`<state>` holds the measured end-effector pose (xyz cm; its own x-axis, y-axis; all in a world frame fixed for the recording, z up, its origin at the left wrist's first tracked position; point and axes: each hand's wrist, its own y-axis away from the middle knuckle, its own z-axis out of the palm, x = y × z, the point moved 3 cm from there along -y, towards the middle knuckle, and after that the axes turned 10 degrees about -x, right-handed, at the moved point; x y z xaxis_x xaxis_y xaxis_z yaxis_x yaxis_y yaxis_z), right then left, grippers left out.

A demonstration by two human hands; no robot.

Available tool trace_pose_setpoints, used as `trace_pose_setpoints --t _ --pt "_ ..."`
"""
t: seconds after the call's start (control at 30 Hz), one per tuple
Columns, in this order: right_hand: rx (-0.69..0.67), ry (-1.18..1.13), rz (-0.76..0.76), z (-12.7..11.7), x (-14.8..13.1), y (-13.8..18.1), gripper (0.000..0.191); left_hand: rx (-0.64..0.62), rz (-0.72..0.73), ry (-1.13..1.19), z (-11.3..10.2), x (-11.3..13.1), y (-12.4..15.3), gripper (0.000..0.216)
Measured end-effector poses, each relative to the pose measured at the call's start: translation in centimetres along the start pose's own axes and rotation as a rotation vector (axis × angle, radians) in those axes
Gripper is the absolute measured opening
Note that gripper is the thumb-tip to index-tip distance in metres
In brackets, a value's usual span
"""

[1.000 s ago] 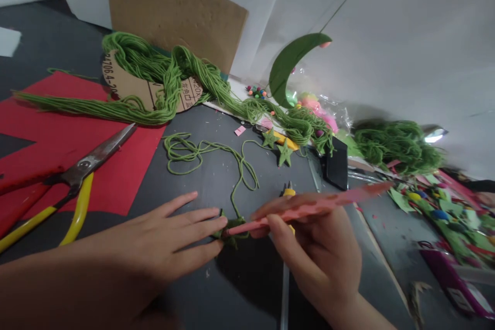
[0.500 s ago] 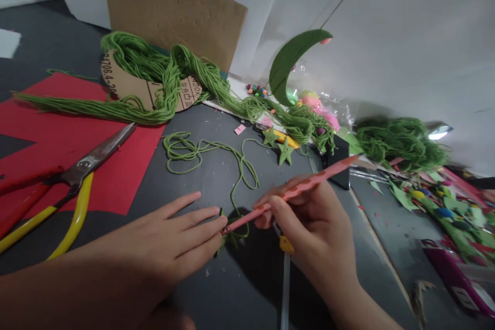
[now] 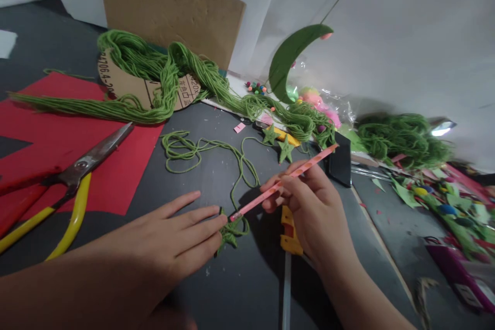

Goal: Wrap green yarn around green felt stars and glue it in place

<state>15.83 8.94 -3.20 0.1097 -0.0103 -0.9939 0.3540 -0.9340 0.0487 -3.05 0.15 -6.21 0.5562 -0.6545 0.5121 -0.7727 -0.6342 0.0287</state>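
Note:
My left hand [image 3: 174,237] lies flat on the dark table, fingers stretched out, its fingertips pressing on a small green yarn-wrapped star [image 3: 231,231]. My right hand [image 3: 313,206] grips a pink stick [image 3: 284,181] like a pen. The stick's lower tip touches the star right beside my left fingertips. A loose strand of green yarn [image 3: 204,152] runs from the star across the table in loops. A yellow tool [image 3: 289,229] lies under my right hand.
Yellow-handled scissors [image 3: 73,180] rest on red paper [image 3: 58,139] at the left. Bundles of green yarn [image 3: 162,77] drape over a cardboard piece. Two finished green stars [image 3: 278,144], a green crescent [image 3: 290,56], a black phone [image 3: 340,165] and colourful scraps [image 3: 436,201] fill the right.
My right hand has drawn back to the right and raised the pink stick steeper, uncovering the yellow tool. The stick's tip stays at the star. My left hand has kept still.

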Motion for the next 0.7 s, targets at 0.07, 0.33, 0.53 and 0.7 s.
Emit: trace_pose_setpoints --t 0.07,0.33,0.53,0.7 --pt "-0.012 0.004 -0.062 0.0 -0.4 0.4 0.009 0.014 -0.014 0.013 0.1 0.2 0.0 0.063" --pt "-0.288 0.263 -0.335 1.6 -1.6 3.0 0.016 0.038 -0.006 -0.022 0.0 0.2 0.1 0.056" --pt "-0.209 0.288 -0.275 1.4 -1.2 2.2 0.011 0.005 0.019 -0.034 -0.3 0.0 0.2 0.066" --pt "0.011 0.032 -0.087 -0.1 -0.4 0.2 0.011 -0.090 0.063 -0.078 -0.8 -0.4 0.3 0.070"
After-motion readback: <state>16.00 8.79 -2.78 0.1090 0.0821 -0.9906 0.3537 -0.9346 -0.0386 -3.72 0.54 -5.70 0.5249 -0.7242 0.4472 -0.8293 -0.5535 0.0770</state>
